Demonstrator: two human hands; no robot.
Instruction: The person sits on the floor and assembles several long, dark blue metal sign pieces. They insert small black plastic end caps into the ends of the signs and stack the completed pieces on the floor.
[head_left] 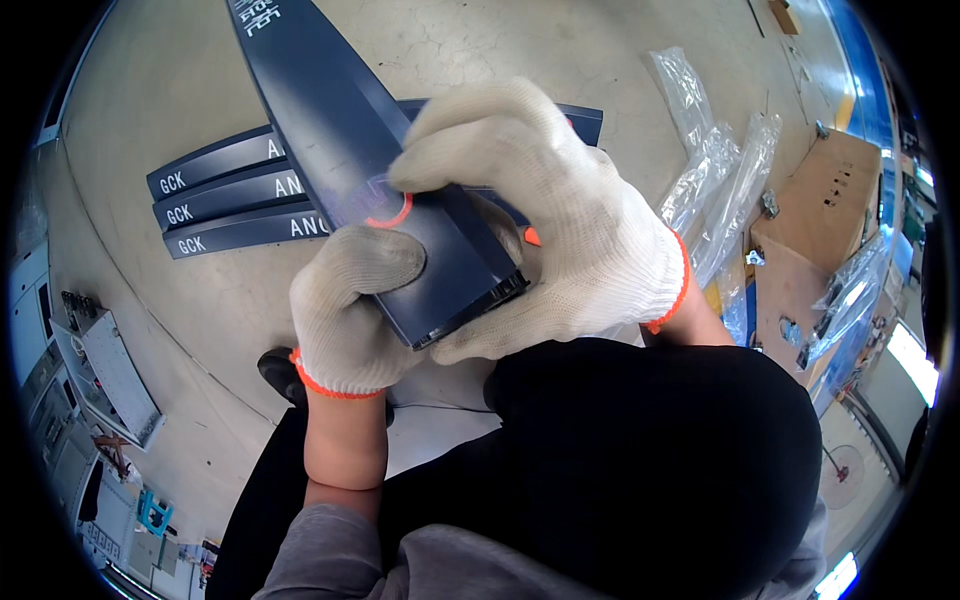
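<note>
A long dark blue panel [340, 110] with white lettering near its far end slants across the middle, its near end toward me. My left hand [350, 300], in a white knit glove with an orange cuff, grips the panel's left side near that end, thumb flat on the face. My right hand [560, 210], gloved the same way, curls round the right side. Its upper fingertips press the face beside a faint purple mark and an orange-red arc [390, 212]. Lower down, its glove reaches past the panel's near end. Part of the right hand's grip is hidden by the panel.
Three similar dark blue panels [225, 190] lie side by side on the floor beyond my hands. Clear plastic wrapping [710, 180] is strewn on the right, near a brown cardboard sheet [815, 210]. At the left stands a grey metal box [110, 370]. My knee [660, 440] is below the hands.
</note>
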